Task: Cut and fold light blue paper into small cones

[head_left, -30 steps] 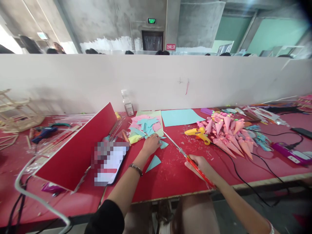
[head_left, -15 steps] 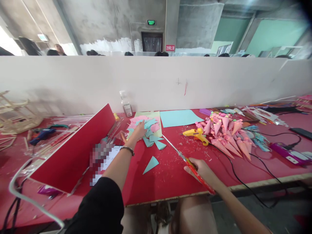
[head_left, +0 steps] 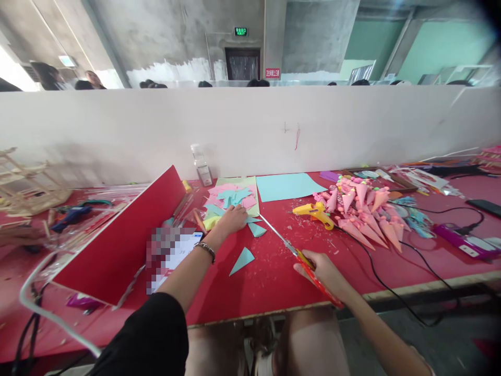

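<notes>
Scissors (head_left: 301,259) held in right hand's (head_left: 323,269) grip; left hand (head_left: 231,219) flat on paper scraps (head_left: 230,201).

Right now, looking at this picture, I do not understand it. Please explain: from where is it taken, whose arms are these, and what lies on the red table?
A camera on a person's head looks forward and down, so both arms are that person's own. The left hand rests on a pile of pink and blue paper pieces. The right hand has its grip on red-handled scissors, blades pointing away. On the red table lie a blue paper triangle, a yellow glue gun and pink paper cones.
</notes>
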`<state>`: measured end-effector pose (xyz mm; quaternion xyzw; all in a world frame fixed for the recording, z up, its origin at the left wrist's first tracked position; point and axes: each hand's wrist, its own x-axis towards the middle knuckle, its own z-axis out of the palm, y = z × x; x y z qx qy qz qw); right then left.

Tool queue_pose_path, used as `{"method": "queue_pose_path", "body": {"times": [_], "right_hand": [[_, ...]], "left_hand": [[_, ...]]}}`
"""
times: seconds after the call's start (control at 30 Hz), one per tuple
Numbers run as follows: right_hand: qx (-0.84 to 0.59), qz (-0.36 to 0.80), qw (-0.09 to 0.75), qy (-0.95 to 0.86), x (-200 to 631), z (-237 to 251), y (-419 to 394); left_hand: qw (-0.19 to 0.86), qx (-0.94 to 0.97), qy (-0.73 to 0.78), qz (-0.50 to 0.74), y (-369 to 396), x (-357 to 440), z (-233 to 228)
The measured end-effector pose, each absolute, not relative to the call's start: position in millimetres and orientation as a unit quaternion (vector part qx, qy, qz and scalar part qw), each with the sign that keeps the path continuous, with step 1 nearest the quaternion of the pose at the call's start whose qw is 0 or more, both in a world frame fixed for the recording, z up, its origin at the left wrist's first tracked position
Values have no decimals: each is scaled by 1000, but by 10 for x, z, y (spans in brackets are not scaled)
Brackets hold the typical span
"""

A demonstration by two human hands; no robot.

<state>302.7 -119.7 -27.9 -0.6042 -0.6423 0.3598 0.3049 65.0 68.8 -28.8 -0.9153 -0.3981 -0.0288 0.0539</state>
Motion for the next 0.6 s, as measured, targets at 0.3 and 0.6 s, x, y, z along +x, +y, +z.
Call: {"method": "queue_pose_path", "body": {"times": [0.3,0.6], "right_hand": [[-588,361,316,-652,3036,-290,-1207],[-577,289,346,-682,2986,-302,-1156]], "left_hand": [[-125,-805,-507,-282,608,633,-100],[-440,-553,-457,-541,137,568,117]]}}
